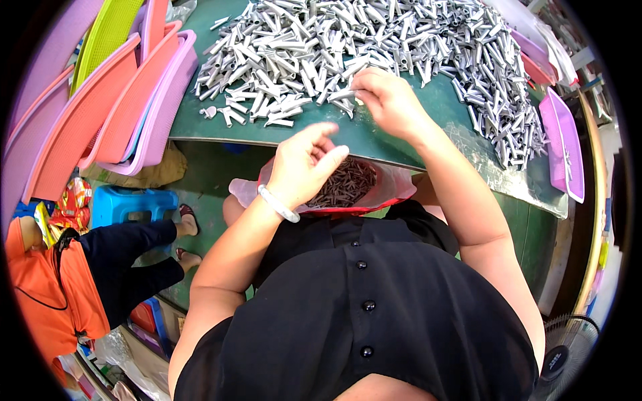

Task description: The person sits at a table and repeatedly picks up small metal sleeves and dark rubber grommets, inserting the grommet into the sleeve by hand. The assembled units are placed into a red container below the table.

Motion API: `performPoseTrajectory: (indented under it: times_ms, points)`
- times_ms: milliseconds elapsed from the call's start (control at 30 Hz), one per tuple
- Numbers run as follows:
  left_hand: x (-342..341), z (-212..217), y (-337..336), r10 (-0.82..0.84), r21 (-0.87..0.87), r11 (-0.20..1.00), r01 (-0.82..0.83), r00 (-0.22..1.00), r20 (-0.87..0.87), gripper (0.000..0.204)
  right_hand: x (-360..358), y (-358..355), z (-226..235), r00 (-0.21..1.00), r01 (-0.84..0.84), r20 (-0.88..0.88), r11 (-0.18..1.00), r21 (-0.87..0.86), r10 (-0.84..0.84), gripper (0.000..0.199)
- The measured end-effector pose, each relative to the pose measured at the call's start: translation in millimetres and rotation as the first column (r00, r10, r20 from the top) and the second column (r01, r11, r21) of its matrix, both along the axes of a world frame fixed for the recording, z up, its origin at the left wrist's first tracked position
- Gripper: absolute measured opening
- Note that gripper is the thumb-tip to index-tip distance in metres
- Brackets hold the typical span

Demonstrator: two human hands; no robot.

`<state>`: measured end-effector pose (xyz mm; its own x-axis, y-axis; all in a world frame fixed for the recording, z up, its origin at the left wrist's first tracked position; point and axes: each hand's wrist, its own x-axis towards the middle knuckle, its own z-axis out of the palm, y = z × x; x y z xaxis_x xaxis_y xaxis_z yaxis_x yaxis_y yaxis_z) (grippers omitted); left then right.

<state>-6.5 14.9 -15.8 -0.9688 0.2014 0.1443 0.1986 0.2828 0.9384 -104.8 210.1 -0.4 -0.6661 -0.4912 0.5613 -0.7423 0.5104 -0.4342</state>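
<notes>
While right hand [388, 100] pinches a metal piece [342, 95] (table edge [267, 137] near), left hand [304, 164] open.

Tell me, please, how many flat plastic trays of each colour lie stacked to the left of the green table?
Counts are approximate, since the trays overlap and the rim of the picture bends them.
Lilac trays: 2
Salmon-pink trays: 3
Lime-green trays: 1
Total: 6
</notes>
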Motion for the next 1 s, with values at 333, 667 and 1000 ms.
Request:
performPoseTrajectory:
  times_ms: [333,667,1000]
  points:
    - [-23.9,13.6,9.7,0.219,0.091,0.975,-0.203,0.806,-0.55,0.024,14.6,-0.5,7.4,0.7,-0.058,0.62,0.893,-0.446,0.355,0.025]
    - [-14.6,21.5,7.6,0.155,-0.067,0.969,-0.239,0.791,-0.592,0.019,15.2,-10.3,-1.1,0.99,0.083,0.086,0.954,0.29,-0.113,0.027]
    - [-6.7,20.6,5.8,0.126,-0.104,0.967,-0.231,0.793,-0.596,0.017,16.9,-5.2,-6.0,0.979,0.14,0.126,0.979,0.147,-0.159,0.025]
